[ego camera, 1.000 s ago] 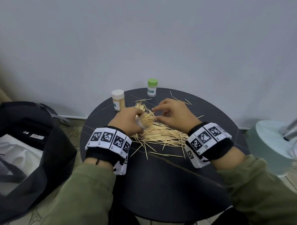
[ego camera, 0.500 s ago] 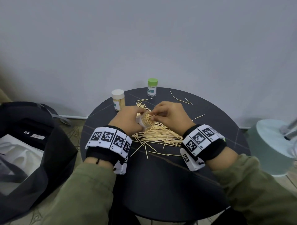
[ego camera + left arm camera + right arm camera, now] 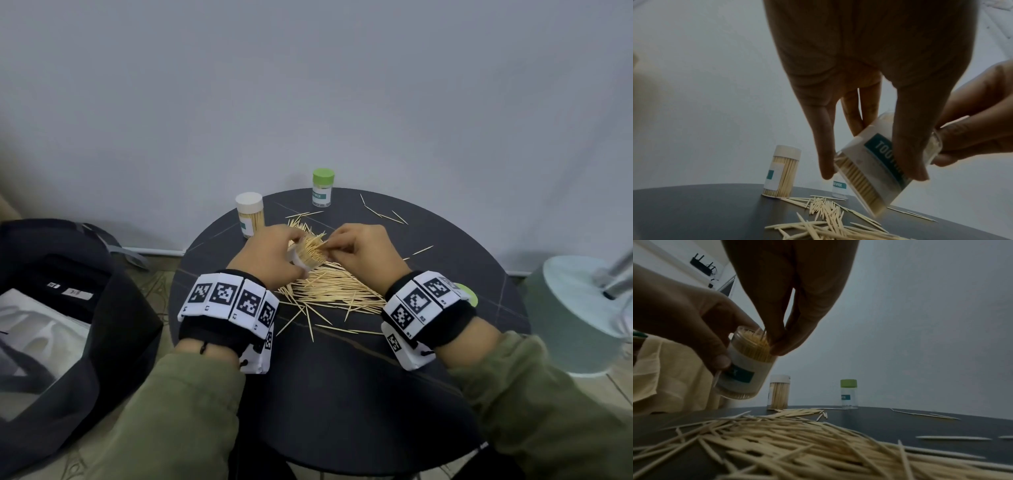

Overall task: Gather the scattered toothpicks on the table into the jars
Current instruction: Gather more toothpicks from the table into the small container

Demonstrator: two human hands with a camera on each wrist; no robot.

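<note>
My left hand (image 3: 274, 257) grips a clear, open toothpick jar (image 3: 308, 255) tilted above the round black table (image 3: 342, 394); the jar (image 3: 875, 168) is nearly full of picks. My right hand (image 3: 356, 253) pinches a few toothpicks (image 3: 761, 335) at the jar's mouth (image 3: 754, 344). Under both hands lies a big heap of loose toothpicks (image 3: 335, 291), seen close in the right wrist view as a heap (image 3: 797, 447). Several stray picks (image 3: 383, 214) lie at the back right.
A white-capped jar (image 3: 250, 214) full of picks and a green-capped jar (image 3: 322, 187) that looks almost empty stand at the table's back edge. A green lid (image 3: 471, 298) peeks out behind my right wrist. A black bag (image 3: 68, 308) sits left, a pale lamp base (image 3: 575, 308) right.
My right hand came in from the pile to the jar's mouth with a pinch of toothpicks. The left hand kept the jar tilted in much the same place.
</note>
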